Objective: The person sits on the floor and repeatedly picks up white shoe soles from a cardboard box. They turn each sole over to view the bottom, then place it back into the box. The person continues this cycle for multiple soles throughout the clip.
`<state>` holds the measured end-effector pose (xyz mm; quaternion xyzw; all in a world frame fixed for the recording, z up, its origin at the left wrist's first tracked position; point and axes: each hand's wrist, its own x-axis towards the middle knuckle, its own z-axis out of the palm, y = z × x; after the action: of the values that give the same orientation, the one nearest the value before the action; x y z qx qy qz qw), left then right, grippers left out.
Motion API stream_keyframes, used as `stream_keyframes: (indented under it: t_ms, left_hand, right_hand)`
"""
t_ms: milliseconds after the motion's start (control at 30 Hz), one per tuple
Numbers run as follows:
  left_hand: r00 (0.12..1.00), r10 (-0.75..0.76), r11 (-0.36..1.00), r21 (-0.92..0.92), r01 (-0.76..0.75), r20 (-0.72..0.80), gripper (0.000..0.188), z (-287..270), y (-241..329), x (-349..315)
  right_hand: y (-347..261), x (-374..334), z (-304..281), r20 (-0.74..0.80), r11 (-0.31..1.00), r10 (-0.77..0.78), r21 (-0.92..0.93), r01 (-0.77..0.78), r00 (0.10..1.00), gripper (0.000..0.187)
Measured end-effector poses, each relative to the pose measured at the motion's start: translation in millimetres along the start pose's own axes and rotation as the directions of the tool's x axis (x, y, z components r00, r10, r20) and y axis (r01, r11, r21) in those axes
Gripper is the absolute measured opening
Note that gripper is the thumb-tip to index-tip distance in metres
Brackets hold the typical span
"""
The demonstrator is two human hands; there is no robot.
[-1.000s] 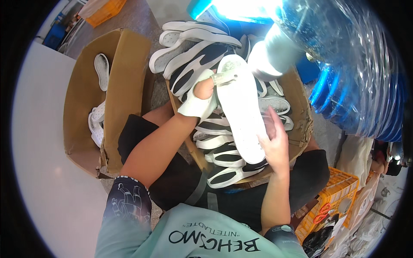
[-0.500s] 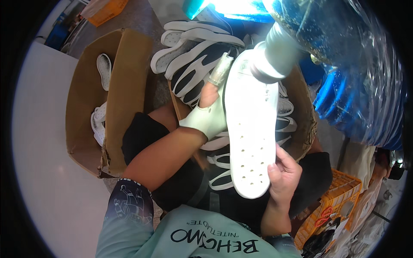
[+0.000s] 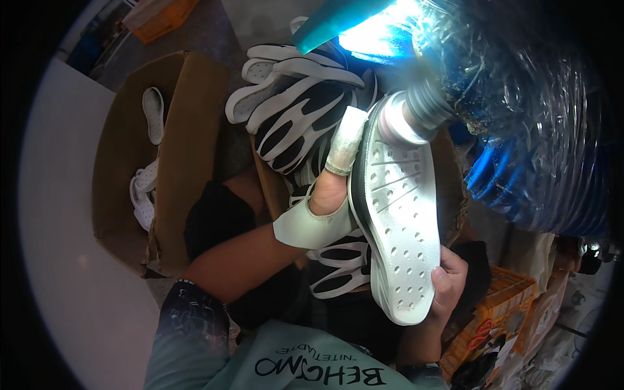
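A white shoe sole (image 3: 404,253), dotted with holes and crossed by slanting grooves, is held between my two hands. Its left side is tilted up so a dark edge band shows. My left hand (image 3: 325,205), in a pale partial glove with a wrapped thumb, grips the left side; its other fingers are hidden behind the sole. On the lower right edge, my right hand (image 3: 448,281) pinches the sole with bare thumb and fingers. At the sole's upper end, a round white-and-grey tool head (image 3: 404,120) appears to touch the surface.
Several white-and-black soles (image 3: 299,123) are heaped beyond my left hand. To the left, a cardboard box (image 3: 188,156) contains white soles. A bright lamp (image 3: 380,32) and plastic-wrapped blue hose (image 3: 520,175) crowd the upper right. An orange crate (image 3: 497,302) stands lower right.
The sole has moved slightly down and right and tilted, baring its dark left edge and grooves. Both hands moved with it, still gripping. The lamp appears lower in view.
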<state>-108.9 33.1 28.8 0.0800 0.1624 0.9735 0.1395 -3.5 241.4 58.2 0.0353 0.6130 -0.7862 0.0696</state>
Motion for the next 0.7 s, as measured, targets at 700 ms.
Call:
stream_keyframes:
  t_ms: [700]
  left_hand:
    - [0.974,0.180,0.940,-0.315,-0.129,0.136,0.049,-23.8,49.4,73.6]
  right_hand:
    - [1.1,86.8,48.7,0.021,0.998,-0.017,0.057,0.016,1.000,0.060]
